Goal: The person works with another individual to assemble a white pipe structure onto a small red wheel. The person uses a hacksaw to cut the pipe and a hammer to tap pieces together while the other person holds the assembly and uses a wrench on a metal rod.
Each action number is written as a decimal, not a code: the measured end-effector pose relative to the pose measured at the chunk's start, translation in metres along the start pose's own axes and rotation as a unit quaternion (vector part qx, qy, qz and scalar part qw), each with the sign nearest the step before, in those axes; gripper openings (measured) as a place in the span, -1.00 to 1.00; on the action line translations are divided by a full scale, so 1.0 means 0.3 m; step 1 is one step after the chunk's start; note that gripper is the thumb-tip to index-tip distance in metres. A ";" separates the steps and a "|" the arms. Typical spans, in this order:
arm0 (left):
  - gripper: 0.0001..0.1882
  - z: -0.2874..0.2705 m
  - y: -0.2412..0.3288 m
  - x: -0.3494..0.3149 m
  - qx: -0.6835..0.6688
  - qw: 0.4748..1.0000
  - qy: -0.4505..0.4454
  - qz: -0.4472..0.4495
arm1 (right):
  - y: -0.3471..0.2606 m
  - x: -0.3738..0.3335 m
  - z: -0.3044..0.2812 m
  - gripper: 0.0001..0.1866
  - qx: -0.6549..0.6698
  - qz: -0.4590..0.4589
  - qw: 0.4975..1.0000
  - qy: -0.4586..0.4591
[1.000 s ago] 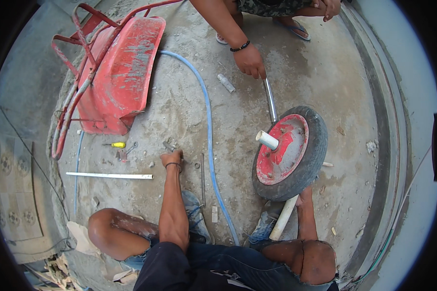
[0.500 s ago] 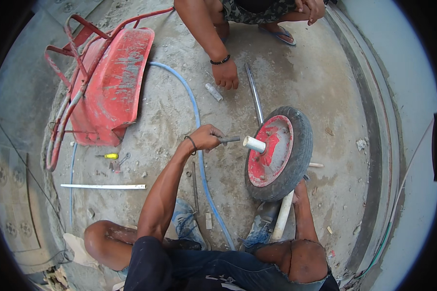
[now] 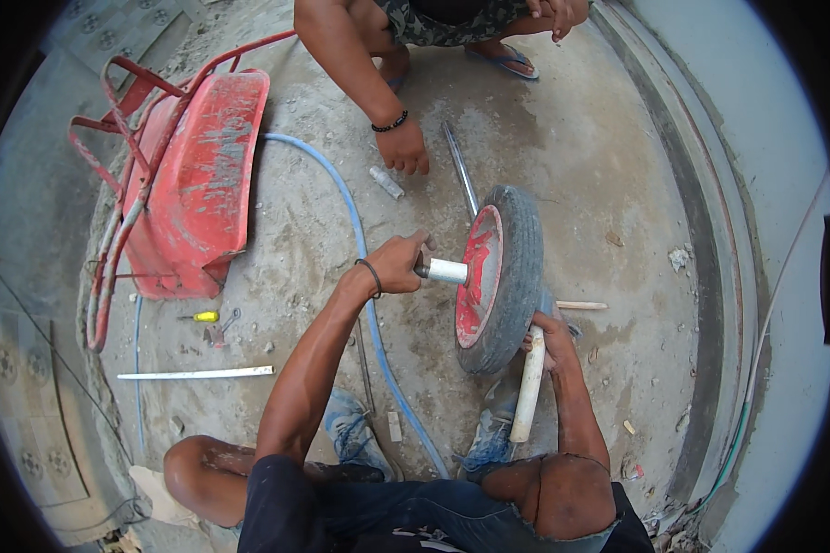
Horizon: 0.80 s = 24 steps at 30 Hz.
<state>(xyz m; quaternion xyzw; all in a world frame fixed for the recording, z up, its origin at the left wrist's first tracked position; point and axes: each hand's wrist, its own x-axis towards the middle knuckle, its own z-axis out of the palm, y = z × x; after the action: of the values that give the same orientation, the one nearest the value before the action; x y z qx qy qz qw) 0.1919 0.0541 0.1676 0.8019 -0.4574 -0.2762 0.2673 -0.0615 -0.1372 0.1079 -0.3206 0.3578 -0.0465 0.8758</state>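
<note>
The left hand (image 3: 399, 264) pinches a short dark metal rod (image 3: 421, 265) between curled fingers, its tip meeting the open end of a short white tubular stub (image 3: 447, 271). That stub juts from the hub of an upright wheel with a black rubber tyre and a red-painted metal rim (image 3: 515, 276), which stands between the two hands, its rim side turned toward the left one. The right hand (image 3: 553, 343) is bent around the upper end of a thick off-white pipe (image 3: 527, 396) beside the tyre's lower edge; the pipe slants down toward the person, and I cannot tell exactly what those fingers close on. Just beyond the right hand lies a pale slim stick (image 3: 582, 305). A blue flexible hose (image 3: 353, 214) curves past the left hand's wrist, and a thin dark rod (image 3: 366, 373) lies on the ground nearer the person than that hand. Farther left of it are a yellow-handled screwdriver (image 3: 205, 317), a long thin white pipe (image 3: 196, 373) and a tipped red metal wheelbarrow (image 3: 198, 175). Beyond the left hand, a co-worker's hand (image 3: 403, 147) hangs with loose fingers near a whitish cylindrical piece (image 3: 386, 182) and a shiny silver bar (image 3: 460, 170).
</note>
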 end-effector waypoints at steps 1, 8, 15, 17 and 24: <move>-0.50 -0.017 -0.012 0.012 -0.022 0.999 -0.034 -0.019 | -0.015 0.004 0.010 -0.69 -0.009 0.005 1.000 -0.019; -0.58 -0.036 -0.141 -0.009 -0.211 0.971 -0.092 -0.069 | -0.030 0.048 0.045 -0.65 -0.046 0.018 0.996 -0.075; -0.68 -0.015 -0.132 -0.064 -0.307 0.945 -0.066 -0.097 | -0.040 0.043 0.013 -0.67 -0.031 0.022 0.998 -0.059; -0.66 -0.016 -0.145 -0.077 -0.304 0.946 -0.059 -0.098 | -0.039 0.047 -0.007 -0.60 -0.011 0.029 0.997 -0.067; -0.73 -0.006 -0.214 -0.158 -0.390 0.908 -0.022 -0.154 | -0.004 0.082 -0.069 -0.57 0.009 0.007 0.999 -0.043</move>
<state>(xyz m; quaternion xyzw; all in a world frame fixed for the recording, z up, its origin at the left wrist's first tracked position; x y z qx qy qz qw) 0.2103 0.1244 0.1345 0.6881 -0.1896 -0.4877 0.5027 -0.0566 -0.1566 0.0826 -0.3119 0.3219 -0.0302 0.8934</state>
